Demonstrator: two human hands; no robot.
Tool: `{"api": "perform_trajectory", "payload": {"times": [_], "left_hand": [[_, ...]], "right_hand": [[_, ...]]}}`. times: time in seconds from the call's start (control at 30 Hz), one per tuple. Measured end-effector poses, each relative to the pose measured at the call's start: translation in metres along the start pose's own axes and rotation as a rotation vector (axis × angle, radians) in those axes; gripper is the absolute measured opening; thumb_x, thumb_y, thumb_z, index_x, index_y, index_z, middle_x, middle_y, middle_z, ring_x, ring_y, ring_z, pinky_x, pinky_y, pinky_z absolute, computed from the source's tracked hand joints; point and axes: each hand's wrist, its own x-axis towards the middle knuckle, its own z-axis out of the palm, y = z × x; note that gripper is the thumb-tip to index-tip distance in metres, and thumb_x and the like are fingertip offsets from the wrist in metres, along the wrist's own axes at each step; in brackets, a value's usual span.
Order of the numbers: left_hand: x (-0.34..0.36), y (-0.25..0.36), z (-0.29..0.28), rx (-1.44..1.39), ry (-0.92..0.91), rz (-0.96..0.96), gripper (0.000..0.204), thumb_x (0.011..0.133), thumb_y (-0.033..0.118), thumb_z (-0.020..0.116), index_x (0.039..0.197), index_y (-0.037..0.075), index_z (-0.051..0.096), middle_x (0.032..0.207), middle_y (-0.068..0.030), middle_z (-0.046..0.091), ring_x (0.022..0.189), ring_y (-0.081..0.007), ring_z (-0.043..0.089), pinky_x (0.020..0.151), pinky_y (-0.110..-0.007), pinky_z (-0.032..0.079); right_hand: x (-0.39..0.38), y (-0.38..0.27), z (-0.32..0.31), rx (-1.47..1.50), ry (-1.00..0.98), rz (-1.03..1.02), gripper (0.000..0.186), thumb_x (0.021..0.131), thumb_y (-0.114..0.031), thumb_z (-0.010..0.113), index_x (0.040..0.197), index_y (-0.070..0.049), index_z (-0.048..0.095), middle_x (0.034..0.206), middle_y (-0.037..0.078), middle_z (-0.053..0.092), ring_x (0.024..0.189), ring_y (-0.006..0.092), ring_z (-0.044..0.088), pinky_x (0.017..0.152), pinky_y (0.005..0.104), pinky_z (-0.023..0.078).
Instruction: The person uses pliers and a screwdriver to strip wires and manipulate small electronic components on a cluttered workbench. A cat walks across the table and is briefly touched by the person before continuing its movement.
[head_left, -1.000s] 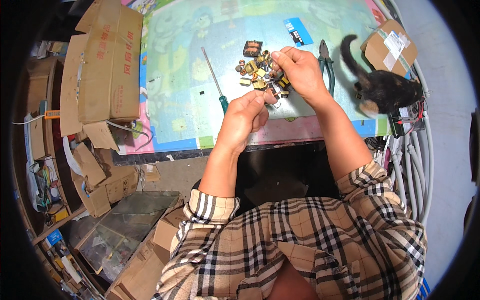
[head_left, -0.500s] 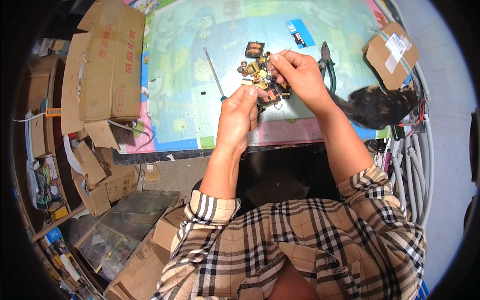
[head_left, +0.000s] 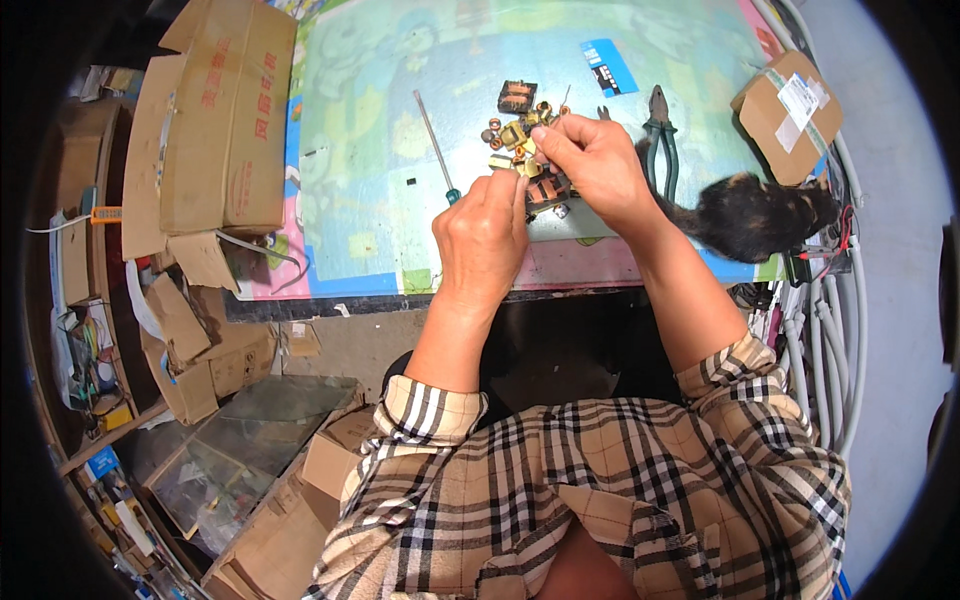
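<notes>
Several small copper-wound coils and transformers, many with yellow tape, lie in a loose pile on the patterned table cover. My left hand is at the near left side of the pile, back of the hand up, thumb and fingers pinched together. Across from it, my right hand pinches with thumb and forefinger over the pile's right side. Whatever is between the fingers of each hand is too small or hidden to name. A dark transformer with copper windings lies between the hands, and another black one sits at the pile's far edge.
A screwdriver lies left of the pile. Green-handled pliers and a blue card lie to the right. A dark-furred cat rests by a small cardboard box. A large carton stands on the left.
My left hand has rolled over so its back faces up, staying beside the pile. The right hand has come slightly lower, still pinched.
</notes>
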Motion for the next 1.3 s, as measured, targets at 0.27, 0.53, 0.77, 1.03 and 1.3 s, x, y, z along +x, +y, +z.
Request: {"api": "perform_trajectory", "payload": {"times": [0.27,0.53,0.77,1.03,1.3], "left_hand": [[0.001,-0.006,0.003,0.107,0.133,0.109,0.019,0.080,0.005,0.065,0.069,0.006,0.050,0.057,-0.0075,0.053,0.047,-0.0251,0.054,0.043,-0.035,0.042],[0.003,-0.003,0.008,0.087,0.151,-0.061,0.008,0.086,0.009,0.063,0.080,0.004,0.061,0.056,-0.0106,0.055,0.047,-0.0251,0.054,0.046,-0.032,0.041],[0.005,0.004,0.009,-0.224,0.078,-0.212,0.016,0.087,0.006,0.063,0.102,0.006,0.070,0.060,-0.0093,0.059,0.050,-0.0103,0.049,0.050,-0.026,0.041],[-0.001,0.004,0.004,-0.169,-0.122,-0.168,0.017,0.083,0.003,0.061,0.098,0.007,0.069,0.078,-0.0157,0.068,0.070,-0.0307,0.068,0.061,-0.035,0.053],[0.000,0.005,0.002,-0.172,-0.195,-0.216,0.011,0.086,0.008,0.060,0.095,0.007,0.068,0.073,-0.0166,0.066,0.066,-0.0320,0.066,0.057,-0.036,0.051]], "right_hand": [[-0.007,-0.003,0.009,0.112,0.077,0.045,0.028,0.087,-0.020,0.063,0.070,0.002,0.064,0.057,0.000,0.054,0.051,0.0049,0.046,0.046,0.0242,0.036],[-0.005,0.012,0.014,0.174,0.121,0.040,0.026,0.086,-0.018,0.064,0.070,0.002,0.065,0.056,0.000,0.053,0.050,0.0051,0.043,0.046,0.0240,0.036],[0.002,0.005,0.001,0.188,0.056,0.177,0.026,0.085,-0.018,0.063,0.072,0.004,0.064,0.061,0.006,0.058,0.050,0.0104,0.051,0.043,0.0266,0.039],[0.008,0.015,-0.015,-0.157,-0.009,0.154,0.023,0.082,-0.017,0.063,0.068,0.001,0.066,0.057,0.006,0.059,0.051,0.0123,0.053,0.051,0.0285,0.042],[0.010,0.005,-0.020,-0.055,-0.116,0.252,0.025,0.085,-0.015,0.059,0.067,0.002,0.063,0.062,0.003,0.058,0.058,0.0091,0.050,0.056,0.0253,0.041]]}}
